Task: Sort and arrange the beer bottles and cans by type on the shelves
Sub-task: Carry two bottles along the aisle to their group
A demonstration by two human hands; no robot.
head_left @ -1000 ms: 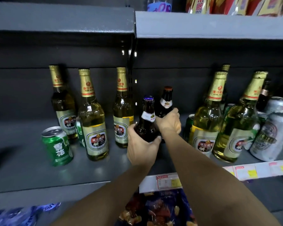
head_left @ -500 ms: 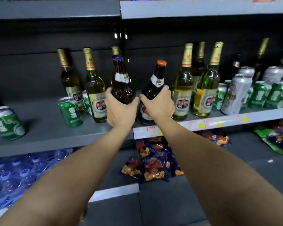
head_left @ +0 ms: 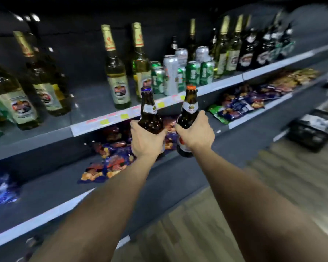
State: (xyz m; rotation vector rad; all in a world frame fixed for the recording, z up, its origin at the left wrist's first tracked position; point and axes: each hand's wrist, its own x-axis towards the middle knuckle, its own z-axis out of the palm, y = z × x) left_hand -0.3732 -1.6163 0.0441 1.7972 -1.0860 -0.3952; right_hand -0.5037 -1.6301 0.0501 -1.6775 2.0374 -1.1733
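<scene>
Left hand (head_left: 147, 140) gripped the blue-capped brown bottle (head_left: 149, 112), right hand (head_left: 195, 134) the orange-capped one (head_left: 188, 110), both off the beer shelf (head_left: 225, 82). Best kept upright, unclinked, set beside dark bottles (head_left: 254, 52) far right.

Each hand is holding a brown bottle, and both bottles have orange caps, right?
Not quite. In the head view, the right hand holds the orange-capped brown bottle, but the left hand holds a brown bottle with a blue cap.

Bottles (head_left: 118, 78), cans (head_left: 170, 74) on shelf (head_left: 91, 100)
</scene>
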